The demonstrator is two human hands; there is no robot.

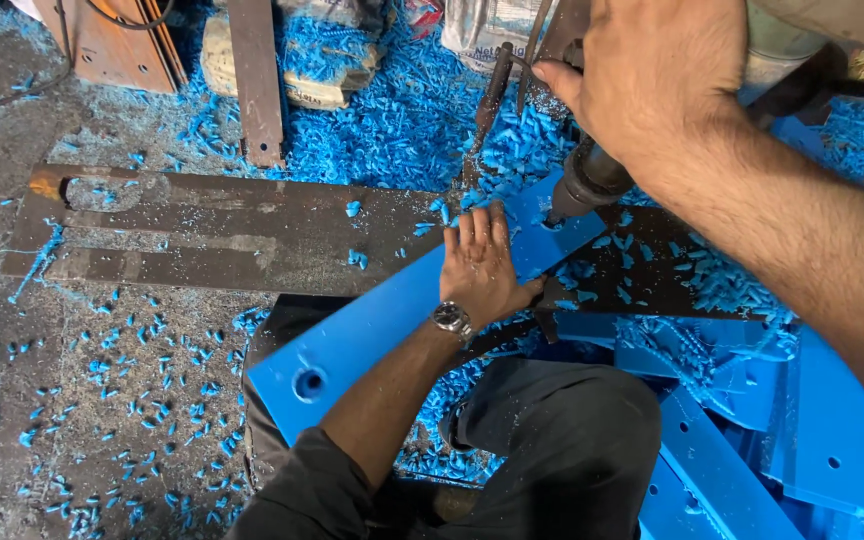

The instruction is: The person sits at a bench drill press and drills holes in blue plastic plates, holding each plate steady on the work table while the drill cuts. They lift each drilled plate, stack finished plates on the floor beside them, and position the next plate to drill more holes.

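Left hand (480,262) lies flat, fingers pointing to 12 o'clock (wrist bent); right hand (647,75) grips at 1 o'clock.

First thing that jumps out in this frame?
Bright blue plastic shavings cover the floor, thickest at top centre. The left hand presses flat on a long blue plastic strip lying on a dark metal plate, while the right hand rests on a drill at the strip's far end.

A single head-worn camera looks steeply down and slightly forward from the person's own eye level. It sits close: the right hand (652,75) and its forearm fill the upper right corner, the left hand (480,265) lies mid-frame, and the person's knees cut in at the bottom. The floor (102,400) spreads leftward below.
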